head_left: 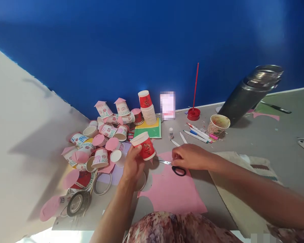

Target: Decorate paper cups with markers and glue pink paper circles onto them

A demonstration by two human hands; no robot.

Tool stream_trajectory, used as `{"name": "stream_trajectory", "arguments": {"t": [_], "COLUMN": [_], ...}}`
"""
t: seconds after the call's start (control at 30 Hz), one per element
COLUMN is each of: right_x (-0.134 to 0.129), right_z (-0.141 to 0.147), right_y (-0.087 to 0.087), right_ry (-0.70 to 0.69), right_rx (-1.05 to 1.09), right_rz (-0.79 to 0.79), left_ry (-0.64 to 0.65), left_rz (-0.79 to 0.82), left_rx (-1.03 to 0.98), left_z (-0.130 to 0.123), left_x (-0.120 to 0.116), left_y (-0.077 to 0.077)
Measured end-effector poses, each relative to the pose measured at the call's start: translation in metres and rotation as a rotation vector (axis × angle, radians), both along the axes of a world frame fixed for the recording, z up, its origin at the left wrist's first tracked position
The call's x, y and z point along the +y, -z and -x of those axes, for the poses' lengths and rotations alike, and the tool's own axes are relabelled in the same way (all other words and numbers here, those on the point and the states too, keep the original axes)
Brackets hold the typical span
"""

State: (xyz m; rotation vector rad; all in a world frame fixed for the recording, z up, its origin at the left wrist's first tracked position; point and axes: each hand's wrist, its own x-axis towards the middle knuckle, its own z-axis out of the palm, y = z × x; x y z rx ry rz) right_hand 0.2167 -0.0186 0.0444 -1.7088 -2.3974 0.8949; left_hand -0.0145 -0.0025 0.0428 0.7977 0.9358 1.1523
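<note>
My left hand (134,162) is closed round a red paper cup (148,148) with a gold dragon print and a white rim. The cup is tilted, its rim toward the upper left. My right hand (186,157) has curled fingers at the scissors (178,171). One black handle loop shows below it, and the blades point left toward the cup; the other loop is hidden by the hand. Under the scissors lies a sheet of pink paper (174,192) with rounded pieces cut from its left edge.
Decorated cups (101,158) with pink paper tops pile up at left, near tape rolls (78,204). A cup stack (149,116) stands at the back. Markers (199,133), a patterned cup (218,125), a dark flask (245,98) and a cloth (233,192) are on the right.
</note>
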Motion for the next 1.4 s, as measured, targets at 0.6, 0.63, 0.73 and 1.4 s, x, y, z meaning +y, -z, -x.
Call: {"name": "stream_trajectory", "arguments": {"t": [0.6,0.63,0.73,1.4], "right_x": [-0.010,-0.010,-0.007,-0.012], "right_z": [-0.003,-0.004,-0.008,0.010], "right_y": [0.023,0.023,0.024,0.038], "right_ry": [-0.031,-0.002,0.100,0.122], "right_rx": [-0.152,-0.127,0.067,-0.027], "right_rz": [0.030,0.035,0.121,-0.099], "left_ry": [0.192,0.187,0.164,0.015], "left_rz": [0.232,0.219,0.213,0.156], "left_rx": [-0.513,-0.522,-0.534,-0.309], "left_z": [0.000,0.001,0.004,0.004], "left_x": [0.009,0.009,0.009,0.010], "left_y": [0.029,0.029,0.028,0.025]}}
